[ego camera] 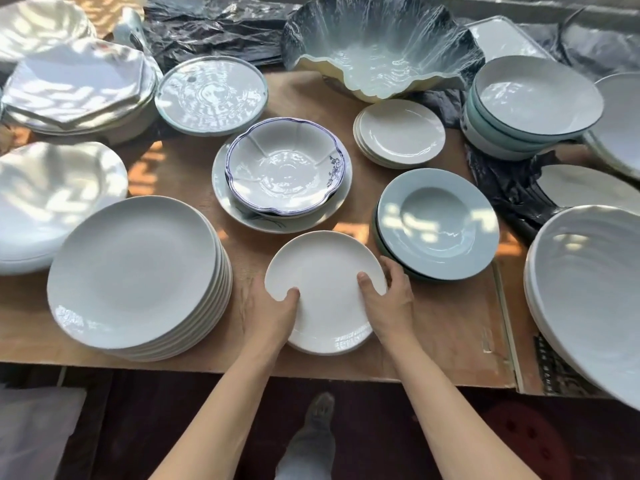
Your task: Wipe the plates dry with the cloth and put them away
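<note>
Now both grips, left hand [277, 308] and right hand [388, 299], grasp plate [325, 292] at 6 o'clock of tabletop [433, 341]; likely put-away step; next, lift toward stack [138, 275] at 9 o'clock.

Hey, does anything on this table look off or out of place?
No cloth shows anywhere, though both hands hold the small white plate. The big wavy bowl at the back is wrapped in plastic film.

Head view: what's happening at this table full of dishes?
A person holds a small white plate at the near edge of the wooden table, left hand and right hand each gripping a side, thumbs on top. A tall stack of white plates sits to its left, blue-grey rimmed bowls to its right. No cloth is visible.
</note>
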The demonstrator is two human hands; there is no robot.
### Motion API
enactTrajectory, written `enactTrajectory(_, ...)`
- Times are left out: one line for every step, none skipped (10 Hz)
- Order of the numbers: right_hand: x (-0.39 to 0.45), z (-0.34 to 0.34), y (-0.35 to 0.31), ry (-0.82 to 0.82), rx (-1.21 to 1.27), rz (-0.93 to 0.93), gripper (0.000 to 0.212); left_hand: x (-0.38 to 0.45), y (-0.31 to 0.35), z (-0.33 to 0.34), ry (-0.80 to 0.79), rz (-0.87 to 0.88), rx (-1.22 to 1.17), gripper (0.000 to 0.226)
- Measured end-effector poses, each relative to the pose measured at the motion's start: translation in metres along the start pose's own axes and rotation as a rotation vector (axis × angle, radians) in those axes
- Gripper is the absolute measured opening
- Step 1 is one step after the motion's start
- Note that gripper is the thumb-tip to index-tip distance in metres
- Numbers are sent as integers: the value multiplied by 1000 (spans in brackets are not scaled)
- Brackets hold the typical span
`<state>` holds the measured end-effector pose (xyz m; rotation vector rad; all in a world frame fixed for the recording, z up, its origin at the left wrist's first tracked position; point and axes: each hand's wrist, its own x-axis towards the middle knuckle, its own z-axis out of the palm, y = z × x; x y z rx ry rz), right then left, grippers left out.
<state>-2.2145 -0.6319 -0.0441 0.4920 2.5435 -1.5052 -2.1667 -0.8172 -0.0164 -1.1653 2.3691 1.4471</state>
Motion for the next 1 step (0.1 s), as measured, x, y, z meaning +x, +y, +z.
enactTrajectory(-7, -19, -8, 55, 12, -84, 48, -22, 15, 0, 148, 235, 107, 54)
